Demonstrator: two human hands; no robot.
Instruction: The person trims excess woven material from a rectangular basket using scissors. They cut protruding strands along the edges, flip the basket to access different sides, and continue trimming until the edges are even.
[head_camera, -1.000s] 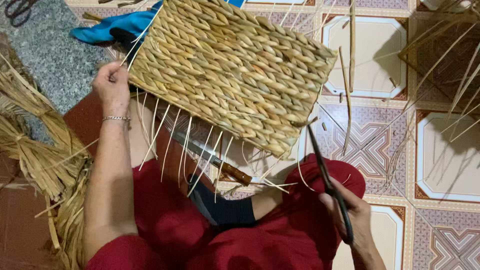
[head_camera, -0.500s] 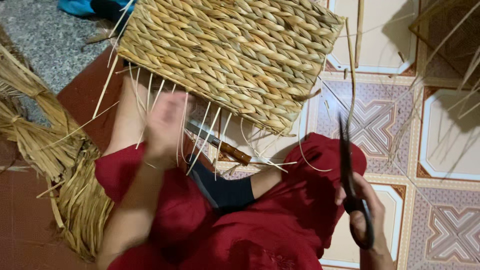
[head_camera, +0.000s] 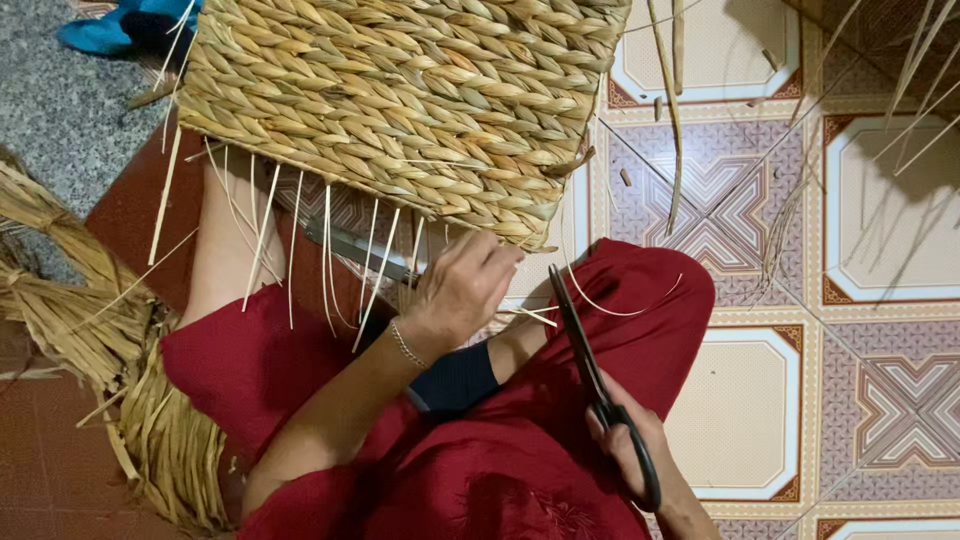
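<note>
- Far left: bundle of dried straw-coloured reed stalks (head_camera: 70, 320) lies on the red-brown tiled floor (head_camera: 40, 470); it has not moved compared with the earlier frames.
- Top left: blue cloth (head_camera: 115, 22) by the grey speckled floor, more cropped now since the camera view shifted.
- Top centre: flat rectangular woven straw mat panel (head_camera: 400, 95) rests over the person's lap, loose thin strands (head_camera: 330, 250) hanging off its near edge. Panel fills more of the view than a second ago.
- Centre: left hand (head_camera: 460, 290) was on the panel's left corner a second ago, then mid-move; now it sits at the near edge, right of centre, fingers closed, pinching loose strand ends there. Judgement: the hand has moved to a new section of fringe to gather it.
- Under the panel edge: metal knife blade with wooden handle (head_camera: 355, 248), partly hidden, untouched.
- Centre right: long black-handled scissors (head_camera: 590, 370) held in right hand (head_camera: 635, 455), grip wrapped round the loops, blades together, tip pointing up at the left hand's strands. Scissors sit closer to the fringe than before.
- Right: patterned cream and maroon floor tiles (head_camera: 880, 230), stray stalks scattered.
</note>
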